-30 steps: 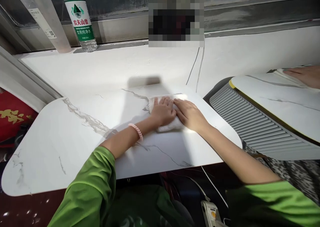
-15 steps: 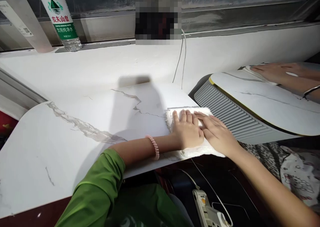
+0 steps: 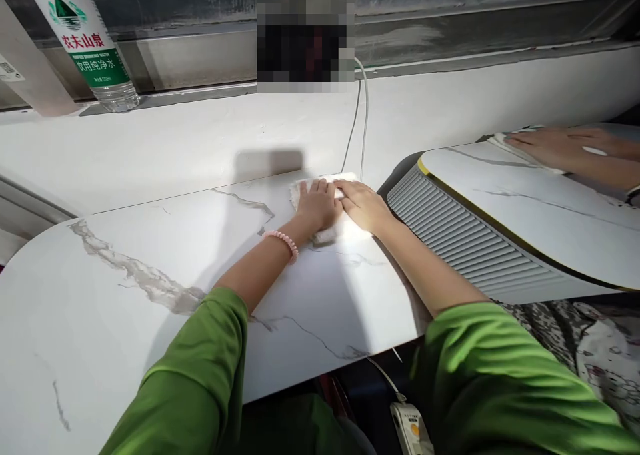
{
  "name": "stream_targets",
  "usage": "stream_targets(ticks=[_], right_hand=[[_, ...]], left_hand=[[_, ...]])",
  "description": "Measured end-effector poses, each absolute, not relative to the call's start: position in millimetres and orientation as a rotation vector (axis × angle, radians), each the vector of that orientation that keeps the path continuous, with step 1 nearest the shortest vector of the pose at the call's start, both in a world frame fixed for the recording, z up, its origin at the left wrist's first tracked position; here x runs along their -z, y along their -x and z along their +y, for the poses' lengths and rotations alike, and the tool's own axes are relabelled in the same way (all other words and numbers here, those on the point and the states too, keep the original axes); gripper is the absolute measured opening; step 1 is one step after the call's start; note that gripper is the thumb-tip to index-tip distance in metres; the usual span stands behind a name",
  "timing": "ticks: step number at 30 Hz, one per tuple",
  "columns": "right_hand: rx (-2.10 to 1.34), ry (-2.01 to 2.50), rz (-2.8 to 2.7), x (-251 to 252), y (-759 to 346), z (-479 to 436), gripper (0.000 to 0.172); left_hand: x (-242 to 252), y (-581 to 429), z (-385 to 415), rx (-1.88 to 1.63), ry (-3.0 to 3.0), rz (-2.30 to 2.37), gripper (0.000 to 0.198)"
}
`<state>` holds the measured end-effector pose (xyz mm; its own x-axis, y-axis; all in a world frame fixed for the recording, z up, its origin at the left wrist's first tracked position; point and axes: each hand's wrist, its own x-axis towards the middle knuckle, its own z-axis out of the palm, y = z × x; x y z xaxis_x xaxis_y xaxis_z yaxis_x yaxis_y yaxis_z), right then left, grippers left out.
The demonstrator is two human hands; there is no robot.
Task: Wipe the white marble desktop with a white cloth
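A white cloth (image 3: 327,231) lies at the far right corner of a white marble-patterned table top (image 3: 150,308). My left hand (image 3: 316,205) presses flat on the cloth, fingers stretched out side by side. My right hand (image 3: 363,205) lies flat beside it on the same cloth, touching the left hand. A pink bead bracelet (image 3: 284,241) circles my left wrist. Both arms wear green sleeves.
A green-labelled water bottle (image 3: 83,45) stands on the white ledge (image 3: 200,141) at the window. Two white cables (image 3: 361,118) run down the ledge. Another person's hand (image 3: 550,147) rests on a cloth on a second table top (image 3: 540,208) at right. A white power strip (image 3: 411,428) sits below.
Both hands slid the cloth from the table's near right edge away from me to its far right corner. The other person's hand has barely moved.
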<state>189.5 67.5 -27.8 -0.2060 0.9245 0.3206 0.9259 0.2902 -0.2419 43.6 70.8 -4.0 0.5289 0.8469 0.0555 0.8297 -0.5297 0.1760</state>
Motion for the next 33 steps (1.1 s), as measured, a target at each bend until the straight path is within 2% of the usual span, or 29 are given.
stream_targets(ticks=[6,13,20,33], right_hand=[[-0.011,1.711,-2.160,28,-182,119,0.052],[0.038,1.633,-2.241,34,-184,124,0.054],[0.109,1.588,-2.320,34,-169,78,0.055],[0.213,1.608,-2.362,29,-136,-72,0.056]], left_hand=[[3,-40,119,-0.158,-2.552,1.510,0.057],[4,-37,117,-0.168,-2.521,1.535,0.060],[6,-22,72,-0.147,-2.530,1.549,0.060],[1,17,-63,-0.151,-2.639,1.425,0.058]])
